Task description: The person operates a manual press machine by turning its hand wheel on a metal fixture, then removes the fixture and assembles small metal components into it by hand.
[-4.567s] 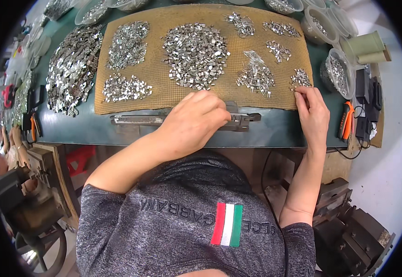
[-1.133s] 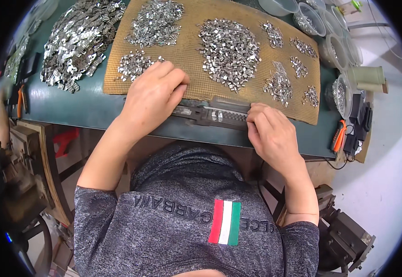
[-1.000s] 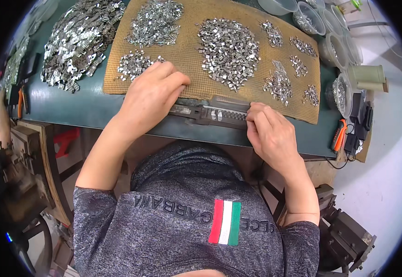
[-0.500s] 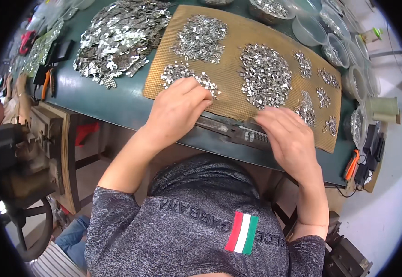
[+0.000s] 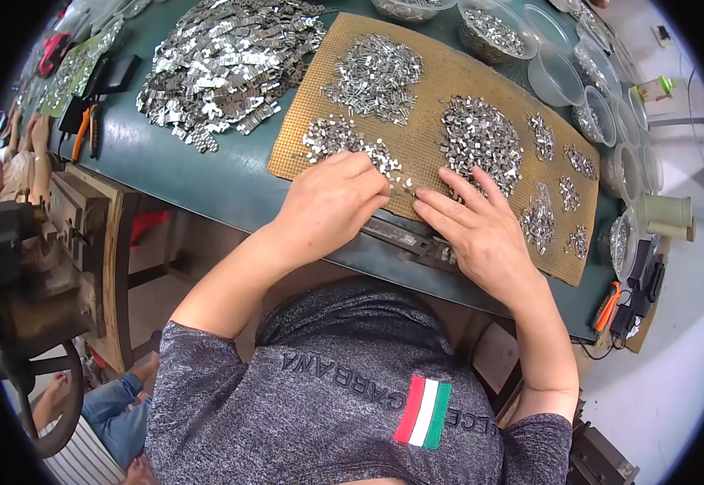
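My left hand (image 5: 332, 206) is closed in a pinch at the front edge of the tan textured mat (image 5: 421, 153), just below a small pile of bright metal pieces (image 5: 332, 136). Its fingertips hide whatever is between them. My right hand (image 5: 481, 238) lies with fingers spread over the mat's front edge, its tips at the lower side of a larger pile of small metal pieces (image 5: 481, 141). Between the hands, a few loose bits rest on the mat. A narrow dark metal bar (image 5: 396, 234) runs along the table edge, partly covered by my right hand.
A big heap of linked metal strips (image 5: 222, 65) lies on the green table (image 5: 174, 174) at left. Clear plastic bowls (image 5: 550, 77) line the back and right. Orange-handled pliers (image 5: 608, 307) lie at right, another orange-handled tool (image 5: 83, 133) at left. Machinery (image 5: 33, 267) and other people are at far left.
My right hand has moved from the metal bar up onto the mat, and its fingers have spread. My left hand remains pinched near the small pile. The whole view has shifted slightly.
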Demonstrator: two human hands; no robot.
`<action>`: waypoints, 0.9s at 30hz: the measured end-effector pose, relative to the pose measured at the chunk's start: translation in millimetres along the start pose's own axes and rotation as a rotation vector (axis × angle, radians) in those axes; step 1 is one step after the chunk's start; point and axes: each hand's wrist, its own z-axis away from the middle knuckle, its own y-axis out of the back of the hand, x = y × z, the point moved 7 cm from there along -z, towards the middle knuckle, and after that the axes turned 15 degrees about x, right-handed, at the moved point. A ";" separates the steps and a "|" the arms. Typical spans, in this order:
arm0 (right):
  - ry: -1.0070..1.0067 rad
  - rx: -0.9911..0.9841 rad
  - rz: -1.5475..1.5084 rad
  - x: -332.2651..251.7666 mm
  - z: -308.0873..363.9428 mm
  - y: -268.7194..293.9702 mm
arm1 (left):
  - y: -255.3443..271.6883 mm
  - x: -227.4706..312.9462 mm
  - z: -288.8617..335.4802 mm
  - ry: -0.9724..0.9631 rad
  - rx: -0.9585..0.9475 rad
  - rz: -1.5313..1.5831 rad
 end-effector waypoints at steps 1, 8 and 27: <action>-0.015 0.040 -0.008 1.0 0.4 3.8 | 0.6 -0.7 -0.4 0.003 0.002 0.002; -0.206 0.228 -0.124 12.9 -15.3 10.4 | -1.5 1.1 -2.3 -0.015 -0.107 -0.025; -0.279 0.062 -0.136 20.5 -35.1 -19.5 | -1.1 2.8 -1.8 0.008 -0.107 -0.040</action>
